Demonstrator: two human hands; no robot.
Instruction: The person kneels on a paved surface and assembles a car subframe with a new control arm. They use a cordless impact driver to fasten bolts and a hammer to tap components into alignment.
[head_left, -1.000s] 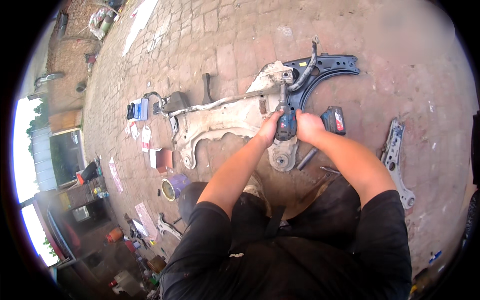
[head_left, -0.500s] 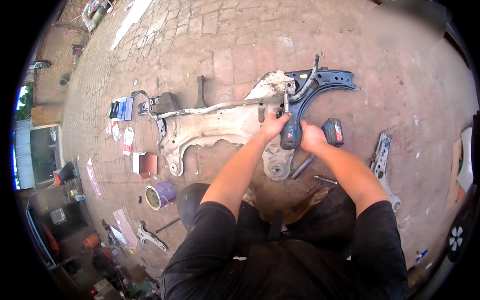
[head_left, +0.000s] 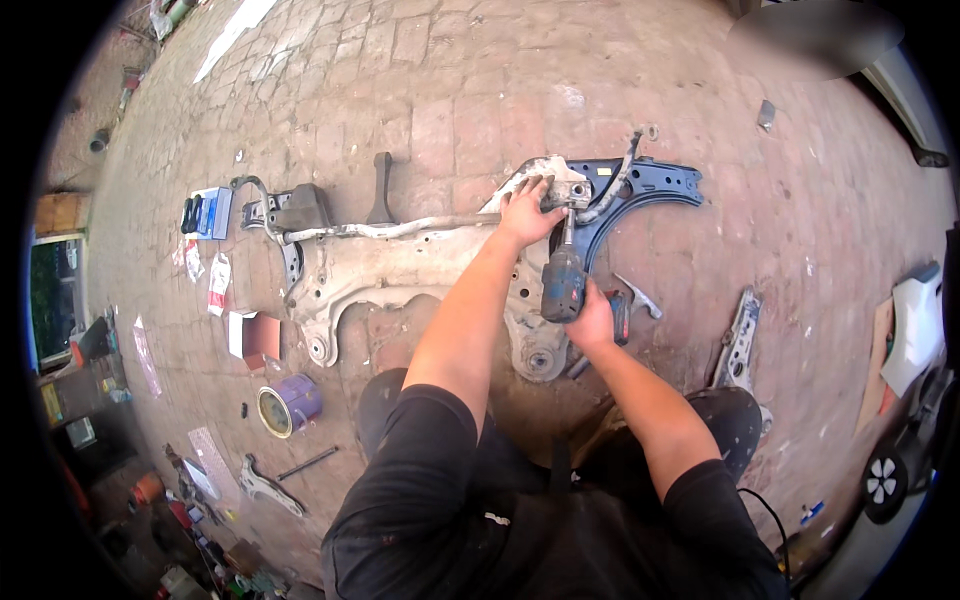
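My right hand point(head_left: 593, 318) is wrapped round the grip of a blue-grey cordless impact wrench point(head_left: 564, 285). Its long socket point(head_left: 570, 230) points away from me, up to a bracket at the right end of a pale, worn subframe point(head_left: 400, 262). Beside that bracket my left hand point(head_left: 528, 212) lies on the subframe, fingers spread and holding nothing. A black control arm point(head_left: 660, 182) is joined at this end, reaching out to the right. Along the subframe's far side runs a stabilizer bar point(head_left: 400, 228). Whether the socket sits on a bolt is hard to see.
A hammer-like metal tool point(head_left: 642, 297) lies right of the wrench. An old control arm point(head_left: 738, 340) is farther right; another point(head_left: 268, 486) lies lower left. At left are a purple can point(head_left: 298, 402), an open carton point(head_left: 256, 338) and a blue box point(head_left: 208, 213). A car point(head_left: 885, 480) stands at the right edge.
My left hand has let go of the front of the impact wrench and moved up-left onto the subframe. The wrench has tilted and come slightly nearer, still in my right hand. The view has shifted.
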